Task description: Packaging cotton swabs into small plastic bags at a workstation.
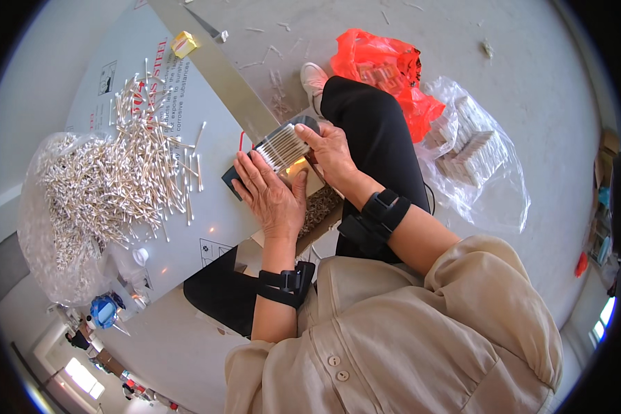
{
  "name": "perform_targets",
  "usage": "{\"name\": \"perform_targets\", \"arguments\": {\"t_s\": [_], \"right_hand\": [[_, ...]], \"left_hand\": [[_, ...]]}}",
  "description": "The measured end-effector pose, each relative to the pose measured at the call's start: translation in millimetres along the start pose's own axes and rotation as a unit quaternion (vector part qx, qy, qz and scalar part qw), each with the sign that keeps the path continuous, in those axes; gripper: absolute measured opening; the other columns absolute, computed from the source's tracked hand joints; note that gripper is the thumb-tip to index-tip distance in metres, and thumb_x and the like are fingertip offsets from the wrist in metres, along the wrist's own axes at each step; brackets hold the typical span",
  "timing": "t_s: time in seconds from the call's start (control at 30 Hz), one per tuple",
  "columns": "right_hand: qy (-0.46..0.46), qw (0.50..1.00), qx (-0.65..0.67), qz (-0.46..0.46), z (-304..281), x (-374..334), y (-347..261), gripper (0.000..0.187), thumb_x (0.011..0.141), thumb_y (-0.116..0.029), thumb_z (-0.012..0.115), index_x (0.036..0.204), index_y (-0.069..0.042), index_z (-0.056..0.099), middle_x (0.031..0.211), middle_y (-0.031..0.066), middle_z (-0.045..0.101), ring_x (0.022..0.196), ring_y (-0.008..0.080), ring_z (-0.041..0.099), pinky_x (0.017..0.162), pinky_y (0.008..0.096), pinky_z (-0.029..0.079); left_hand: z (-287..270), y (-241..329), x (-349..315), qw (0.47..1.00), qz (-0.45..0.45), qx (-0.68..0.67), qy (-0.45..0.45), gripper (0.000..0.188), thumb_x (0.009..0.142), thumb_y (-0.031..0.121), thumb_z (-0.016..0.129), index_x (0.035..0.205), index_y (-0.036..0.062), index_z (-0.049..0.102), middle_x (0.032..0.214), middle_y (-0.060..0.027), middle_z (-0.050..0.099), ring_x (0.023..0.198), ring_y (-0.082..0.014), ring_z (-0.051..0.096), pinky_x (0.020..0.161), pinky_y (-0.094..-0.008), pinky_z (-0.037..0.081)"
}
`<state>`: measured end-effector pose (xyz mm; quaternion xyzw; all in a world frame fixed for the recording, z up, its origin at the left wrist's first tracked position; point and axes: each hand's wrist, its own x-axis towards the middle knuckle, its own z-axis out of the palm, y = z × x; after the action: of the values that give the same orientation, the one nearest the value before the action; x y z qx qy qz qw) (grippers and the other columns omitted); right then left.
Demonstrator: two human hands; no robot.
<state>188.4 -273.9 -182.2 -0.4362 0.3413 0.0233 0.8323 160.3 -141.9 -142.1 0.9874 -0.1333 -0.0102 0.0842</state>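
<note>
Grey surface [214, 200]; on it, a heap of loose cotton swabs [103, 190]; the left hand [274, 201] touches (gripping or not, I cannot tell), and the right hand [332, 156] grasps, a swab pack [281, 148] near the surface's edge.

White-tipped swabs [281, 148]; red bag [369, 52]; beige shirt [421, 324]; black trousers [372, 124].

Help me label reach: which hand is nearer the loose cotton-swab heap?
Left. The left hand is right of the loose cotton-swab heap; the right hand is farther right, beyond the left.
</note>
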Motion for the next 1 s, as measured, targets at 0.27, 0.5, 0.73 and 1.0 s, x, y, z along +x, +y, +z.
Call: {"name": "perform_targets", "arguments": {"t_s": [0.27, 0.5, 0.73, 1.0], "right_hand": [[0.004, 1.0, -0.013, 0.013, 2.9, 3.0, -3.2, 0.034, 0.092, -0.035, 0.066, 0.082, -0.003, 0.07, 0.068, -0.0028, 0.062, 0.059, 0.0051, 0.051, 0.054, 0.024, 0.041], [-0.017, 0.997, -0.055, -0.059, 0.9, 9.4, 4.7, 0.032, 0.092, -0.035, 0.067, 0.082, -0.004, 0.07, 0.068, -0.0034, 0.062, 0.059, 0.0048, 0.05, 0.055, 0.0251, 0.041], [0.0, 0.999, 0.025, 0.031, 0.2, -4.5, -11.9, 0.025, 0.092, -0.023, 0.068, 0.074, -0.005, 0.064, 0.067, -0.0017, 0.06, 0.055, 0.0061, 0.052, 0.048, 0.0228, 0.041], [-0.043, 0.999, 0.01, 0.03, -7.4, -14.6, -17.7, 0.024, 0.086, -0.017, 0.073, 0.069, -0.009, 0.06, 0.059, -0.0042, 0.052, 0.046, 0.0026, 0.042, 0.042, 0.0191, 0.03]], "left_hand": [[-3.8, 5.0, 4.7, 1.0, -0.02, 0.008, -0.019, 0.093, 0.092, 0.061, 0.047, 0.149, -0.0064, 0.017, 0.157, -0.0269, 0.012, 0.147, -0.0405, 0.008, 0.114, -0.0604, 0.006], [-3.1, 6.1, 4.0, 1.0, -0.016, 0.01, -0.012, 0.093, 0.092, 0.062, 0.046, 0.15, -0.0051, 0.017, 0.157, -0.0263, 0.013, 0.147, -0.0402, 0.01, 0.114, -0.0599, 0.009], [-1.9, -4.6, -9.4, 1.0, -0.003, -0.011, 0.007, 0.093, 0.092, 0.061, 0.046, 0.15, -0.0054, 0.015, 0.158, -0.0254, 0.011, 0.148, -0.0395, 0.007, 0.115, -0.0592, 0.004], [-5.8, 1.3, -10.6, 0.999, 0.003, 0.02, -0.04, 0.094, 0.091, 0.062, 0.046, 0.151, -0.0048, 0.015, 0.158, -0.0242, 0.011, 0.148, -0.0382, 0.007, 0.115, -0.0593, 0.003]]}}
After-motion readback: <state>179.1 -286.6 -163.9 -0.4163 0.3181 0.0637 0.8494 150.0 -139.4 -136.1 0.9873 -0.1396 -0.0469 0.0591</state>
